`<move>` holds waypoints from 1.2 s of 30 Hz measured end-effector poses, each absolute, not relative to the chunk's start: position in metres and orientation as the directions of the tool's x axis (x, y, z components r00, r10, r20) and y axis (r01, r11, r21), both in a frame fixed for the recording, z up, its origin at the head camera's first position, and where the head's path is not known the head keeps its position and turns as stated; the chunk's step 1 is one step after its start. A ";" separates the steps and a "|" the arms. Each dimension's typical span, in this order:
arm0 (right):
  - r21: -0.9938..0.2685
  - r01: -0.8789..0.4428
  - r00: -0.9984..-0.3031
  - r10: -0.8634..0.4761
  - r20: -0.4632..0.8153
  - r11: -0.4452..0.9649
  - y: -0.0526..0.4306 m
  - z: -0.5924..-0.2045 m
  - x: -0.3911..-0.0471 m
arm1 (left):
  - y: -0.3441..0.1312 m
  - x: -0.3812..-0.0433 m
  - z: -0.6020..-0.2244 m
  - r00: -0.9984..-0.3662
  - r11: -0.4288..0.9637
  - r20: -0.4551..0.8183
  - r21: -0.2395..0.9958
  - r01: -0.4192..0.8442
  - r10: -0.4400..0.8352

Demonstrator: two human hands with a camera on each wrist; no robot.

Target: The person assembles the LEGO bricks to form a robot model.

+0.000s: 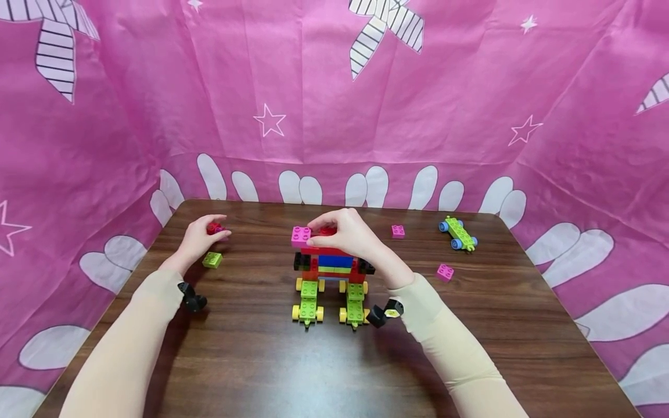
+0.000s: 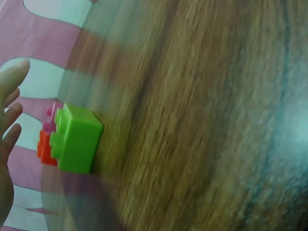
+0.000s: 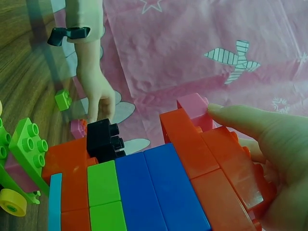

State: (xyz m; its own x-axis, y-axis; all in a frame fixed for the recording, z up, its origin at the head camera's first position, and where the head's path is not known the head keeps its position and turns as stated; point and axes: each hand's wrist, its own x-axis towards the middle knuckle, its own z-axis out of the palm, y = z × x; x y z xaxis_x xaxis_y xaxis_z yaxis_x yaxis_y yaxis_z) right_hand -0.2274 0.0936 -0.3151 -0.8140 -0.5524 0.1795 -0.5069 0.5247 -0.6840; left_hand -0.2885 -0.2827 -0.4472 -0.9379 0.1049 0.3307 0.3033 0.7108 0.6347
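My left hand, fingers spread, hovers over a red brick and a small pink brick beside it at the table's far left. Just nearer lies a lime green brick, large in the left wrist view. At mid-table stands a brick build of red, blue, green and black pieces on two lime wheeled bases. Over its top reaches my right hand, pinching a pink brick at the upper left corner. Red bricks sit under its palm in the right wrist view.
To the right lie two pink bricks and a lime wheeled base with blue wheels. A pink cloth hangs behind and at both sides of the brown wooden table. Black wrist cameras hang under both sleeves.
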 end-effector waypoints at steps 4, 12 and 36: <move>-0.682 -0.512 -0.812 -0.554 0.186 0.523 0.094 -0.316 -0.228 | -0.288 -0.290 -0.450 -0.949 0.727 0.287 0.624 0.286 0.127; -0.686 -0.515 -0.807 -0.561 0.186 0.514 0.095 -0.317 -0.229 | -0.296 -0.293 -0.453 -0.968 0.740 0.201 0.626 0.246 0.151; -0.679 -0.521 -0.806 -0.560 0.192 0.517 0.095 -0.319 -0.229 | -0.297 -0.302 -0.456 -0.969 0.790 0.130 0.561 0.248 0.212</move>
State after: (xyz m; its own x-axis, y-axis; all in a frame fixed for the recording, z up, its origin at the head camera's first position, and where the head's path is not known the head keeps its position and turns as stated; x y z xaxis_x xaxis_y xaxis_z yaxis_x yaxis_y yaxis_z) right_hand -0.2290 0.0947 -0.3185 -0.8057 -0.5601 0.1924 -0.5215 0.5170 -0.6788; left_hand -0.3023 -0.2967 -0.4555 -0.9686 0.2116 0.1305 0.2481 0.7896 0.5612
